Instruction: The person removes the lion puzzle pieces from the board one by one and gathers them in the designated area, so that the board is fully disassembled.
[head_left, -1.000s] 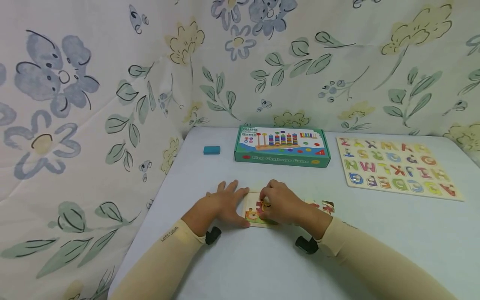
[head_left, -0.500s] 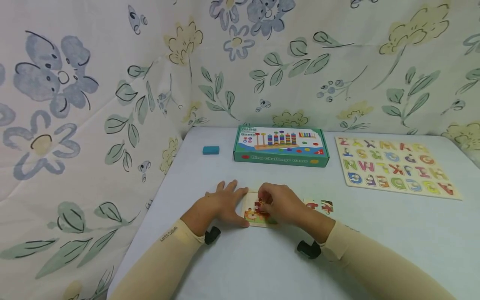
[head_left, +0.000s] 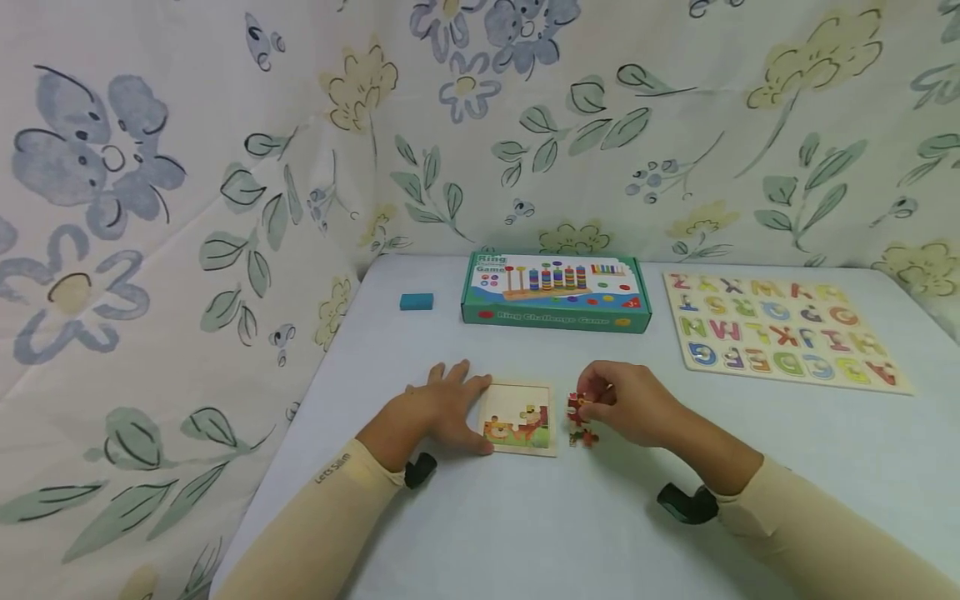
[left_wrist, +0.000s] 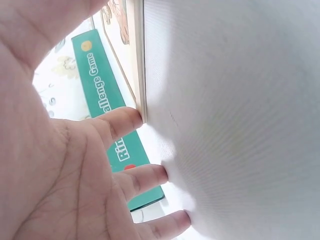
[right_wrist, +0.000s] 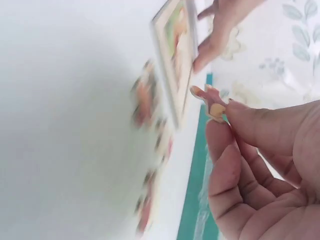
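Note:
My left hand [head_left: 444, 415] lies spread at the left side of a small wooden puzzle board [head_left: 552, 421], its thumb and index finger touching the board near two corners. Animal picture pieces [head_left: 517, 429] fill the lower part of the board; the upper left shows bare wood. Right of the board, my right hand [head_left: 633, 406] pinches a small red and yellow jigsaw piece [right_wrist: 215, 104] between thumb and fingertip. Loose puzzle pieces [right_wrist: 145, 97] lie on the table beside the board, blurred in the right wrist view; in the head view the right hand partly hides them.
Behind the board stands a green Ring Challenge Game box [head_left: 555, 318]. A teal block [head_left: 417, 302] is left of it. An alphabet puzzle board [head_left: 791, 333] lies at the back right. A flowered cloth [head_left: 570, 125] hangs behind the white table [head_left: 540, 533].
My right hand has moved from over the board to the right, beside the loose pieces, uncovering the pieces in the board. The left hand keeps its place at the board's edge.

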